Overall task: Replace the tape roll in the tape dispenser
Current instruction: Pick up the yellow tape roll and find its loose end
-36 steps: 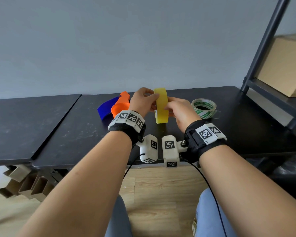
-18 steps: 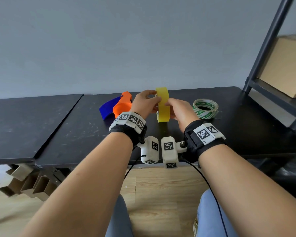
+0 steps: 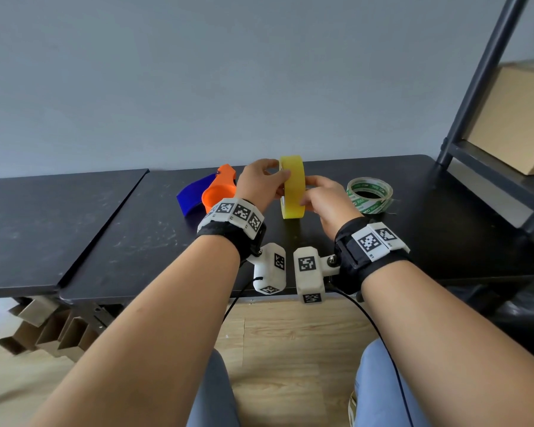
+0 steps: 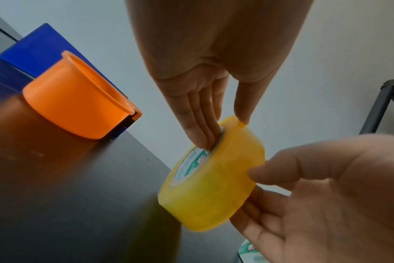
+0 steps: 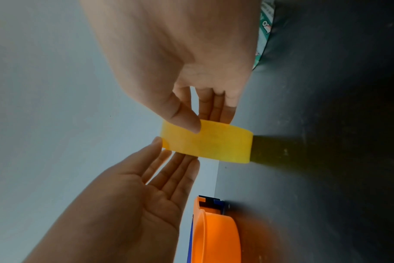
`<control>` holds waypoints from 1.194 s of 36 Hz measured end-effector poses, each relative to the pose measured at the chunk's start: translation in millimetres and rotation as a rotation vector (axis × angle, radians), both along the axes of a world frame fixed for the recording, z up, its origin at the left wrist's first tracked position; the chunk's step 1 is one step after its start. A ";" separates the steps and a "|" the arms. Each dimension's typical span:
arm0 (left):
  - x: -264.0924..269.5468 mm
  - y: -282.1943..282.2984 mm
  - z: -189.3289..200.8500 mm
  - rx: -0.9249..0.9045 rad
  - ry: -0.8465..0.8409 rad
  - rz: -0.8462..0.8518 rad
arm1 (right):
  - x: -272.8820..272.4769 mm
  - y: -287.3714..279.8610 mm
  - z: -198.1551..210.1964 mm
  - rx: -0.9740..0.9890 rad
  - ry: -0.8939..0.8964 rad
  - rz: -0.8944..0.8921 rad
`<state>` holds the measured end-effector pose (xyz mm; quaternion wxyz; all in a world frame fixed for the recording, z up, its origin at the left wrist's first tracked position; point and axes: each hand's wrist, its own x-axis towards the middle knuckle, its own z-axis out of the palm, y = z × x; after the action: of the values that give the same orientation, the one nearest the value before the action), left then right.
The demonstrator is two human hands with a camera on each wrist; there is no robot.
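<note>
A yellow tape roll (image 3: 293, 192) stands on edge between my two hands, its lower edge at or just above the black table (image 3: 142, 241). My left hand (image 3: 259, 186) pinches it, with fingers reaching into the core (image 4: 205, 142) and the thumb on the rim. From the other side my right hand (image 3: 321, 195) grips it, thumb (image 5: 187, 122) on the outer band and fingers behind. The orange and blue tape dispenser (image 3: 218, 192) lies on the table just left of my left hand, with no roll in its orange drum (image 4: 79, 106).
A clear tape roll with green print (image 3: 370, 194) lies flat on the table right of my right hand. A dark metal shelf frame (image 3: 475, 97) with a cardboard box (image 3: 518, 118) stands at the far right. A second black table (image 3: 43, 226) adjoins on the left.
Both hands stay on the yellow roll, which has shifted only very slightly upward. The dispenser and the green-printed roll have not moved.
</note>
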<state>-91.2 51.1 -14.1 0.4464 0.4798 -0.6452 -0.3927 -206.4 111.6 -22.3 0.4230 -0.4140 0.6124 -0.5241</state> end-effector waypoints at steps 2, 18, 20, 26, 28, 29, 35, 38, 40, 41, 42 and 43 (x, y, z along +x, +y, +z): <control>0.1 -0.9 0.7 -0.010 0.001 0.012 | 1.2 -0.3 0.8 -0.016 -0.019 -0.010; 1.1 0.9 -1.3 0.105 0.057 -0.062 | 0.9 -4.0 6.7 -0.044 -0.044 -0.020; 1.3 0.9 -2.6 0.102 0.060 -0.058 | 0.5 -4.5 6.8 -0.032 -0.051 -0.007; 0.6 1.8 -2.7 0.071 0.071 -0.044 | -1.0 -6.0 1.5 -0.016 -0.017 -0.005; 0.3 1.8 -3.3 0.054 0.075 -0.031 | -0.8 -4.9 -1.1 -0.017 -0.009 0.019; 0.2 1.5 -3.6 0.049 0.076 -0.024 | -1.0 -4.3 -2.7 -0.017 -0.009 0.030; -0.5 0.4 -2.5 0.035 0.079 0.000 | -2.3 -1.7 -3.2 -0.027 0.010 0.065; 0.4 -0.8 -0.4 0.038 0.091 0.017 | -0.4 -0.1 3.5 -0.037 0.005 0.044; 1.5 -0.8 0.9 0.037 0.087 0.021 | 1.0 0.0 5.9 -0.033 -0.002 0.033; 2.1 -0.3 1.4 0.036 0.081 0.020 | 1.5 -0.1 6.4 -0.031 -0.003 0.033; 2.7 0.7 2.0 0.037 0.077 0.015 | 2.2 0.5 7.0 -0.031 -0.003 0.036; 3.1 1.3 2.5 0.041 0.074 0.010 | 2.6 0.5 6.7 -0.030 -0.004 0.036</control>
<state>-88.1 52.3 -11.7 0.4619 0.4773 -0.6177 -0.4210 -203.8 112.1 -15.6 0.4272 -0.4302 0.5962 -0.5263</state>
